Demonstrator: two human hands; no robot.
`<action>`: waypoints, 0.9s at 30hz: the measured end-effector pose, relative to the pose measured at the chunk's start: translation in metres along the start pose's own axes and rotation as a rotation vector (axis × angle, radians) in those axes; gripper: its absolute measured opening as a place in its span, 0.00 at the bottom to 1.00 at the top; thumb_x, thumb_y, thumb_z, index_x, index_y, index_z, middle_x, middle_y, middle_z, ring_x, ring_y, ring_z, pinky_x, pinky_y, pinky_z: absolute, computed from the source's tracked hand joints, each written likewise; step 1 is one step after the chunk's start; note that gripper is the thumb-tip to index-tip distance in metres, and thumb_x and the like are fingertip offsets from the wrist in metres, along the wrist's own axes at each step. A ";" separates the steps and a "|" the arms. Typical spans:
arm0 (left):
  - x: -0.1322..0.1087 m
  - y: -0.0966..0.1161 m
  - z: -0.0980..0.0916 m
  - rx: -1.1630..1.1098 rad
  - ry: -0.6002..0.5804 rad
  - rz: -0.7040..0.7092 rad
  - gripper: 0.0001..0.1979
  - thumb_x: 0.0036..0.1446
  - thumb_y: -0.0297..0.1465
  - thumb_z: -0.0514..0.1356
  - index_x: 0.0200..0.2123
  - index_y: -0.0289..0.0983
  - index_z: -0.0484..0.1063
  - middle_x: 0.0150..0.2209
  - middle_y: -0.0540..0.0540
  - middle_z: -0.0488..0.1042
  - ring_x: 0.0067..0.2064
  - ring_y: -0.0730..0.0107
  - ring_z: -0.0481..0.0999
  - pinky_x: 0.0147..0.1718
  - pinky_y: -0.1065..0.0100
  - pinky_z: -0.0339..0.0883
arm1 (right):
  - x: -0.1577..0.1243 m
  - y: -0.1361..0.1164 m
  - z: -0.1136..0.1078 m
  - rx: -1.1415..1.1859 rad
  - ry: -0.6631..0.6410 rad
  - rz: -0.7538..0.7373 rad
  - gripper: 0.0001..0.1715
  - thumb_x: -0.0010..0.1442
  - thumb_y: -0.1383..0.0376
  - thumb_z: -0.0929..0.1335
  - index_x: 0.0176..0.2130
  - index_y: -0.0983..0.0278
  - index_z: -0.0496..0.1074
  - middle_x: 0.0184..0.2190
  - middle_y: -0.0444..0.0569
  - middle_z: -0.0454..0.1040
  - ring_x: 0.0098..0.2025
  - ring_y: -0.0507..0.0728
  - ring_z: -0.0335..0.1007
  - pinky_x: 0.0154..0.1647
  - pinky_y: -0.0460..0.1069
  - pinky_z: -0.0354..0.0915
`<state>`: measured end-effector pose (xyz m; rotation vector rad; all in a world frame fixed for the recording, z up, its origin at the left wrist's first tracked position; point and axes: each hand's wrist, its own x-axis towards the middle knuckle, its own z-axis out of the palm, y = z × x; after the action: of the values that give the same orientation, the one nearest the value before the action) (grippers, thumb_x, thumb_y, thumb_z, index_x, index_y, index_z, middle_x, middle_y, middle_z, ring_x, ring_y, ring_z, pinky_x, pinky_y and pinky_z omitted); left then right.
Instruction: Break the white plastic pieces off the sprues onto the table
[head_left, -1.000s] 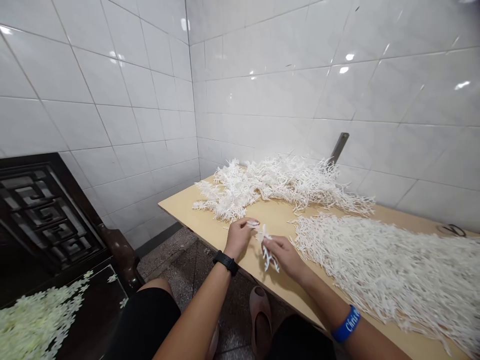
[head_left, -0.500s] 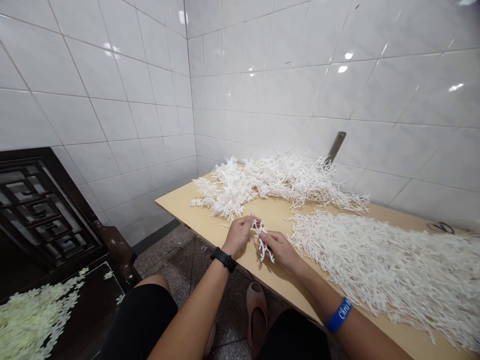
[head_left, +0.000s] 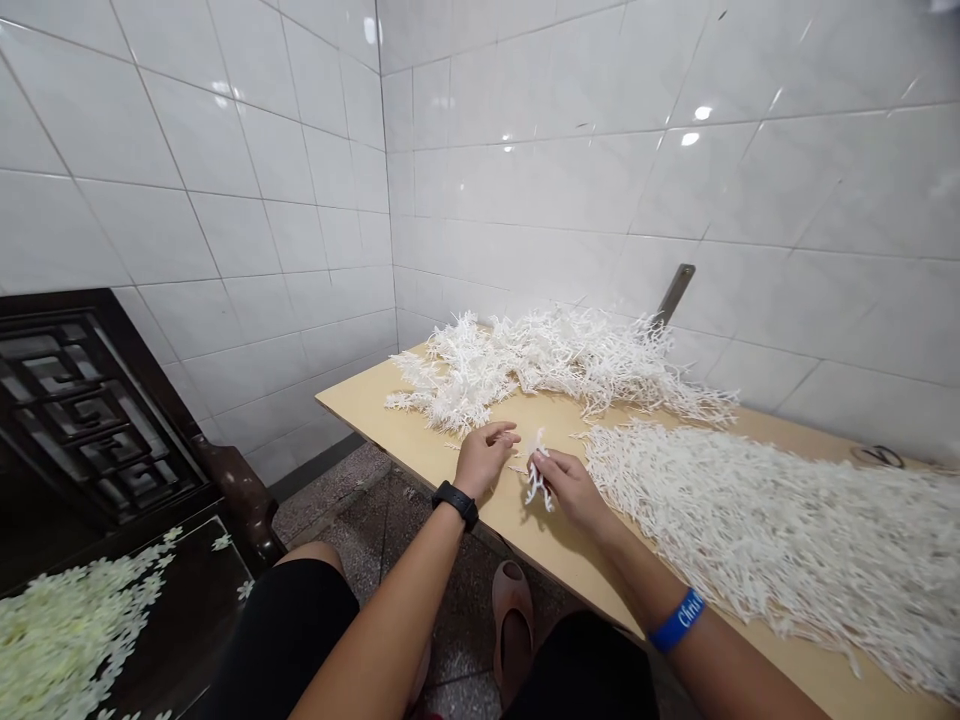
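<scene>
My right hand [head_left: 568, 487] pinches a small white branched plastic sprig [head_left: 537, 480] just above the wooden table [head_left: 375, 402]. My left hand [head_left: 484, 455] hovers beside it with fingers loosely apart and nothing in them. A black watch sits on my left wrist, a blue band on my right. A pile of white branched sprigs [head_left: 547, 365] lies behind my hands, and a larger spread of white sprigs [head_left: 757, 525] lies to the right.
White tiled walls close in the table's far sides. A dark carved wooden chair [head_left: 90, 420] stands at left, with pale yellow-green plastic flowers [head_left: 67, 620] on its seat. Scissors [head_left: 876, 456] lie at the far right. A sandal [head_left: 513, 615] rests on the stone floor.
My left hand has let go of the sprig and its fingers have opened. My right hand still holds the sprig and has lifted it slightly.
</scene>
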<state>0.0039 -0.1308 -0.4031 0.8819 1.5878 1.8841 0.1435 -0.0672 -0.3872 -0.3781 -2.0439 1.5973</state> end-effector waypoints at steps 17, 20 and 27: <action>-0.008 0.008 -0.001 -0.026 -0.289 0.079 0.16 0.52 0.42 0.63 0.29 0.33 0.74 0.28 0.46 0.74 0.31 0.70 0.72 0.34 0.68 0.65 | 0.011 0.008 -0.006 0.352 0.210 0.120 0.26 0.47 0.49 0.74 0.38 0.66 0.74 0.25 0.46 0.72 0.24 0.53 0.68 0.26 0.50 0.69; -0.006 0.007 -0.001 0.028 -0.187 0.101 0.14 0.52 0.40 0.62 0.27 0.34 0.73 0.27 0.47 0.72 0.30 0.71 0.69 0.33 0.70 0.63 | 0.012 0.008 -0.006 0.350 0.218 0.124 0.27 0.46 0.50 0.74 0.40 0.65 0.74 0.29 0.49 0.74 0.29 0.54 0.71 0.31 0.51 0.70; -0.022 0.015 -0.008 0.358 0.162 0.199 0.16 0.60 0.37 0.52 0.41 0.35 0.74 0.45 0.38 0.76 0.49 0.57 0.72 0.51 0.58 0.63 | 0.015 0.007 -0.003 0.118 0.345 0.007 0.21 0.54 0.49 0.69 0.39 0.64 0.71 0.37 0.54 0.75 0.34 0.57 0.72 0.33 0.53 0.69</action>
<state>0.0124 -0.1554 -0.3927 1.0928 2.0463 1.8738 0.1322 -0.0554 -0.3906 -0.5737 -1.6835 1.5277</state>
